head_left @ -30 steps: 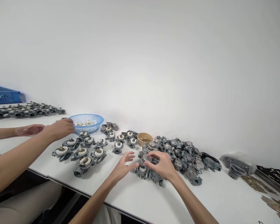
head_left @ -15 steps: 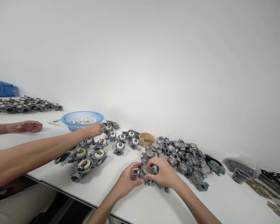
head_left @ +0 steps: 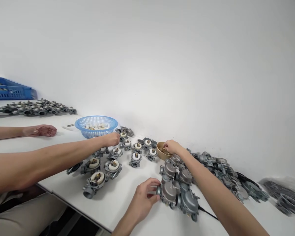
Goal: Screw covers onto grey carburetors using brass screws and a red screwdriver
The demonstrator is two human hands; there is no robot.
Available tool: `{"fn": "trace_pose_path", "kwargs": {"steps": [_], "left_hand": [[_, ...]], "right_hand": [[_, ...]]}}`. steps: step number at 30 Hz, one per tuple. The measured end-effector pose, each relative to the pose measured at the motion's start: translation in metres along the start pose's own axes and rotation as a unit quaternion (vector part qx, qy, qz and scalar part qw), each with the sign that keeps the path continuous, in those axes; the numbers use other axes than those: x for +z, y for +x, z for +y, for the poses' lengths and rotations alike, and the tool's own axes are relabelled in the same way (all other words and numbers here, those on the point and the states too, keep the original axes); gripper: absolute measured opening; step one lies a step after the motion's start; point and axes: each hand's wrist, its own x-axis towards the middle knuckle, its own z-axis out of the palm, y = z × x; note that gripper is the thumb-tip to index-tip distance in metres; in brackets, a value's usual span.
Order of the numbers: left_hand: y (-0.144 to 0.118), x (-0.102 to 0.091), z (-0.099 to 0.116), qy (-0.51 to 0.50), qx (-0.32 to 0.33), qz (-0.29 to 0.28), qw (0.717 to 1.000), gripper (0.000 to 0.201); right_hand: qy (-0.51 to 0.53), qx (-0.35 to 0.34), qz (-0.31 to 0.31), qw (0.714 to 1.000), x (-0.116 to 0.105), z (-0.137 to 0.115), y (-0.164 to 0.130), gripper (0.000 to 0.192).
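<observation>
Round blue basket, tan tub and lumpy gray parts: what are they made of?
The round blue basket looks like smooth plastic: even color, rows of molded-looking holes. The tan tub may be matte cardboard; its plain brown color leaves that open. The lumpy gray parts seem cast metal, dull with soft highlights.

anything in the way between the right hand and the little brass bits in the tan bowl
Nothing visible does. The right hand is at the tan bowl, its fingers dipping inside toward the brass-coloured bits. The metal part nearby stands in front of the bowl, not between.
</observation>
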Motion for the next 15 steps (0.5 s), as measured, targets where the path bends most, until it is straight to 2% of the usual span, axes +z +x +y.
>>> {"fn": "trace_pose_path", "kwargs": {"steps": [3,7,15], "left_hand": [[-0.002,-0.001,0.003,0.004,-0.017,-0.004,1.000,0.034],[-0.003,-0.002,0.005,-0.009,-0.013,-0.010,1.000,0.041],[-0.004,-0.003,0.007,-0.019,-0.006,-0.023,1.000,0.039]], "right_hand": [[-0.007,0.025,-0.071,0.997,0.009,0.006,0.026,0.028],[0.000,0.062,-0.137,0.989,0.018,0.018,0.042,0.032],[-0.006,0.081,-0.141,0.987,0.032,0.032,0.057,0.033]]}}
